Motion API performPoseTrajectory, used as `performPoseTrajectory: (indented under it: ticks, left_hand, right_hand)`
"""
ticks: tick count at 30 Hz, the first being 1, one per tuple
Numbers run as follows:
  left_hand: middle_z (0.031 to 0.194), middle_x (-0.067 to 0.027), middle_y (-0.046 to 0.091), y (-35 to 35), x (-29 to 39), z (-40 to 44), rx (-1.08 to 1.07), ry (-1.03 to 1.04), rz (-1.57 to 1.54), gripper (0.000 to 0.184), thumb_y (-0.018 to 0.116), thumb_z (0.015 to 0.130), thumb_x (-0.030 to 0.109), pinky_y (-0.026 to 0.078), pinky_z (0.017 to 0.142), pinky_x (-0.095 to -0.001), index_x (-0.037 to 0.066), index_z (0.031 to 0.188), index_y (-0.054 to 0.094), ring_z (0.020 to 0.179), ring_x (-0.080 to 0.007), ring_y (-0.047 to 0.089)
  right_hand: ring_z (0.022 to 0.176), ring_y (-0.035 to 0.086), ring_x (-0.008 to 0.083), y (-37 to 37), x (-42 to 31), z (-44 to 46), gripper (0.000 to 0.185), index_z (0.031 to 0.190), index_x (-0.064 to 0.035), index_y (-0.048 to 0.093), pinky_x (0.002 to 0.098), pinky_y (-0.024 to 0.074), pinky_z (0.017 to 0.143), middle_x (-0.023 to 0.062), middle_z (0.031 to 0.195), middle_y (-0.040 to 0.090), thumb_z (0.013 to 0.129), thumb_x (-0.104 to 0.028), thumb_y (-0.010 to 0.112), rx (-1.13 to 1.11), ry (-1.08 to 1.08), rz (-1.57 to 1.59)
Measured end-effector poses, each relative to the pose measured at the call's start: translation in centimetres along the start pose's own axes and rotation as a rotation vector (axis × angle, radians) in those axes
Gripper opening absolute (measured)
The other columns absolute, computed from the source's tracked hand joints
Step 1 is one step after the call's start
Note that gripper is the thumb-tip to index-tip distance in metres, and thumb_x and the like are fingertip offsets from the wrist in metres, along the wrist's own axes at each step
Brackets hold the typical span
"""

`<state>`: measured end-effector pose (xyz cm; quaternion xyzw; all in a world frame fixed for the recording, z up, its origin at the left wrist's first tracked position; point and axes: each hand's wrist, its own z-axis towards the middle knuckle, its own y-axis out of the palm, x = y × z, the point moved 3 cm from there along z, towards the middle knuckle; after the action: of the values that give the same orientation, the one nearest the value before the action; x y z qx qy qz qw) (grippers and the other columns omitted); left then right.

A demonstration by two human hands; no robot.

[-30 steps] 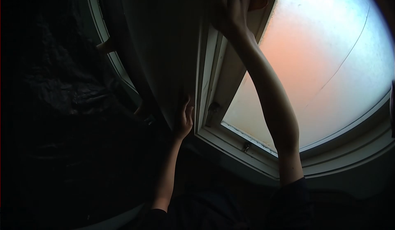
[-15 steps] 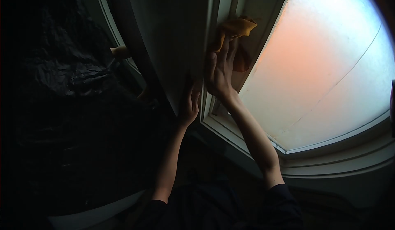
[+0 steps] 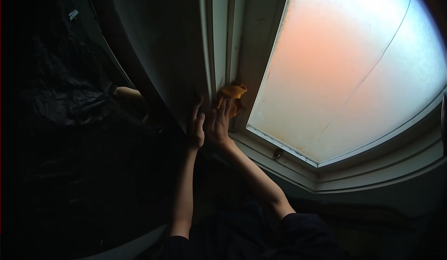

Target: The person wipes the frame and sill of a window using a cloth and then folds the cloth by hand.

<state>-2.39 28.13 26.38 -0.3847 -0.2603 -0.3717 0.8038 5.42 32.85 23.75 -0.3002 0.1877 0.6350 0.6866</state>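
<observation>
An orange-yellow cloth (image 3: pixel 232 91) lies crumpled against the pale window frame (image 3: pixel 222 36), near its lower corner. My right hand (image 3: pixel 219 126) presses the cloth to the frame, its fingers stretched up under and along it. Part of the cloth is hidden behind the fingers. Just to the left, my left hand (image 3: pixel 197 129) rests with straight fingers against a dark upright panel (image 3: pixel 158 41) and holds nothing. Its far fingertips fade into shadow.
A bright frosted window pane (image 3: pixel 340 69) with a long crack-like line fills the right side. A small metal fitting (image 3: pixel 277 155) sits on the lower frame. Crinkled black plastic sheeting (image 3: pixel 70 97) hangs at the left. Much of the scene is very dark.
My right hand has slid down the frame with the cloth, closer to my left hand. The view has shifted, so the window and panel appear further left.
</observation>
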Motion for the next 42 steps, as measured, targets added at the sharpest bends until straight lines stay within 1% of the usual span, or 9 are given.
performPoseTrajectory:
  ticks: [9,15,18,22,30,33,36,38,42]
  left_hand:
    - [0.151,-0.0188,0.028,0.2,-1.3,-0.7,0.08,-0.073,-0.143,0.05,0.033,0.102,0.028,0.018,0.116,-0.0424,0.001,0.143,0.033,0.142,-0.0317,0.023]
    - [0.15,-0.02,0.031,-0.4,-1.3,-0.6,0.165,0.015,-0.165,0.05,0.035,0.101,0.028,0.018,0.116,-0.0417,-0.002,0.141,0.035,0.141,-0.0322,0.026]
    - [0.149,-0.0189,0.032,-0.6,-0.6,-0.7,0.173,0.051,-0.146,0.052,0.039,0.101,0.031,0.02,0.116,-0.0415,-0.001,0.141,0.037,0.141,-0.0316,0.026]
    - [0.149,-0.0183,0.033,-2.2,2.1,-1.0,0.152,0.023,-0.155,0.051,0.045,0.099,0.03,0.023,0.115,-0.0416,0.001,0.141,0.039,0.14,-0.0313,0.028]
    - [0.147,-0.0171,0.037,-2.6,12.7,-3.3,0.23,0.046,0.043,0.052,0.051,0.097,0.03,0.029,0.111,-0.0384,0.006,0.142,0.04,0.137,-0.0301,0.034]
    - [0.142,-0.016,0.042,-2.9,15.7,-1.4,0.152,0.001,-0.303,0.05,0.047,0.099,0.03,0.033,0.108,-0.0369,0.005,0.142,0.039,0.132,-0.0278,0.041]
    - [0.136,-0.0145,0.046,-4.1,16.7,1.0,0.175,-0.179,-0.649,0.046,0.043,0.101,0.029,0.035,0.107,-0.0364,0.005,0.14,0.039,0.127,-0.0246,0.045]
    - [0.142,-0.0129,0.041,-5.5,16.9,3.4,0.474,-0.34,-1.014,0.046,0.036,0.102,0.028,0.033,0.11,-0.0397,0.006,0.142,0.034,0.132,-0.0239,0.041]
    - [0.136,-0.0111,0.05,-13.2,24.7,11.1,0.66,0.267,-0.613,0.045,0.039,0.101,0.025,0.033,0.11,-0.0373,0.006,0.142,0.036,0.13,-0.0215,0.045]
  right_hand:
    - [0.107,0.043,0.0497,-0.2,4.8,-5.3,0.047,0.131,0.005,0.03,0.0509,0.0392,0.09,0.0327,0.117,0.041,0.091,-0.013,0.048,-0.252,0.013,-0.154]
    - [0.126,0.031,0.0555,0.8,10.7,-12.1,0.051,0.136,0.0086,0.026,0.0511,0.0291,0.107,0.0407,0.135,0.027,0.089,-0.006,0.04,-0.367,-0.052,-0.206]
    - [0.139,0.019,0.0485,-1.2,10.8,-15.6,0.053,0.146,0.0027,0.017,0.0454,0.0262,0.112,0.034,0.15,0.013,0.097,-0.01,0.033,-0.477,0.214,-0.063]
    - [0.136,0.032,0.041,-4.2,10.8,-19.2,0.049,0.145,0.0008,0.028,0.0422,0.035,0.108,0.03,0.146,0.031,0.098,-0.011,0.04,-0.574,0.311,0.078]
    - [0.095,0.062,0.0302,-10.0,-8.0,-0.3,0.039,0.134,0.0004,0.041,0.0376,0.0491,0.081,0.0244,0.121,0.052,0.099,-0.016,0.04,-0.365,0.094,0.395]
    - [0.08,0.06,0.0267,-10.9,-12.5,5.4,0.039,0.135,-0.001,0.037,0.0361,0.0494,0.072,0.0217,0.116,0.053,0.099,-0.015,0.04,-0.328,-0.301,0.343]
    - [0.104,0.06,0.0347,-11.2,-14.6,7.7,0.042,0.137,-0.001,0.03,0.0417,0.0493,0.085,0.0286,0.129,0.047,0.098,-0.014,0.041,-0.531,-0.169,0.287]
    - [0.14,0.022,0.0438,-12.9,-17.2,8.4,0.052,0.141,-0.0056,0.026,0.0507,0.0252,0.112,0.0294,0.15,0.022,0.093,-0.007,0.046,-0.413,-0.382,0.307]
    - [0.14,0.023,0.0416,-15.7,-16.0,4.7,0.054,0.14,-0.01,0.032,0.0497,0.0283,0.112,0.0246,0.15,0.026,0.09,-0.002,0.05,-0.411,-0.3,0.24]
